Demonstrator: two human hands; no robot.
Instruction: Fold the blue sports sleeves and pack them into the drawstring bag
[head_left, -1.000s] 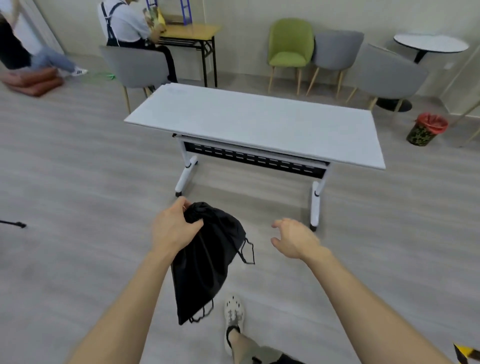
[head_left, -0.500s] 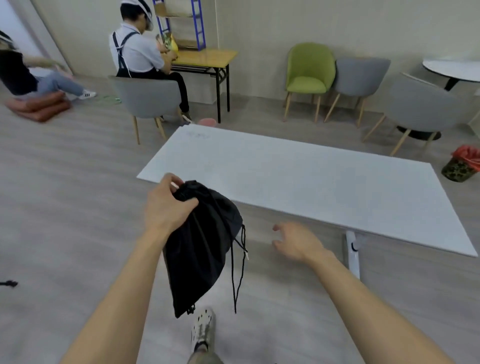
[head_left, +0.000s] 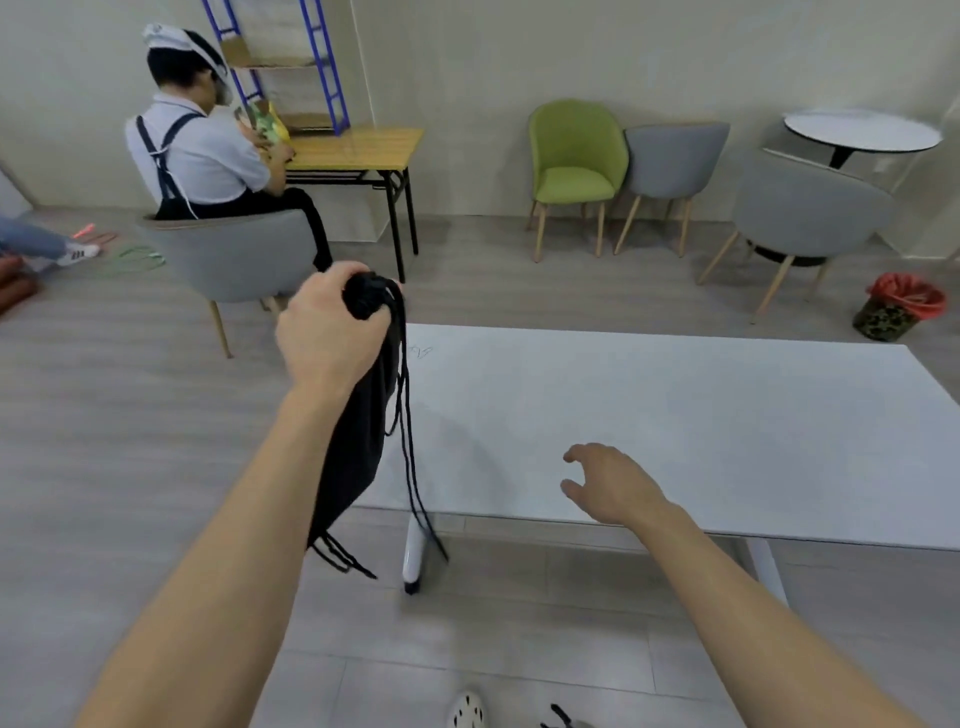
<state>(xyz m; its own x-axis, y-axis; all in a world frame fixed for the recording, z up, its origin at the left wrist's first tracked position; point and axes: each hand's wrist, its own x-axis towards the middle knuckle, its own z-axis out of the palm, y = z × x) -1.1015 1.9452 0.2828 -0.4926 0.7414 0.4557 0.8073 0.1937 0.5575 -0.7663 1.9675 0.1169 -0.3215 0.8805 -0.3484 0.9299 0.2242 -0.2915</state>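
One big change concerns the white tabletop (head_left: 675, 415): it now lies directly under the arms, while one second ago it stood well ahead across the floor, so the person has walked up to it. The black drawstring bag (head_left: 358, 447) hangs at the tabletop's near left corner, partly in front of the edge and not yet laid down; earlier it hung low over the floor. I judge that the bag is about to be set down, so the task is only at its start, and no blue sleeves show anywhere in view. The left hand (head_left: 327, 332) is clamped around the gathered neck of the bag and is raised higher than before. The right hand (head_left: 608, 483) holds nothing, fingers apart and loosely bent, now over the near edge. The bag's cords (head_left: 410, 457) dangle below that edge.
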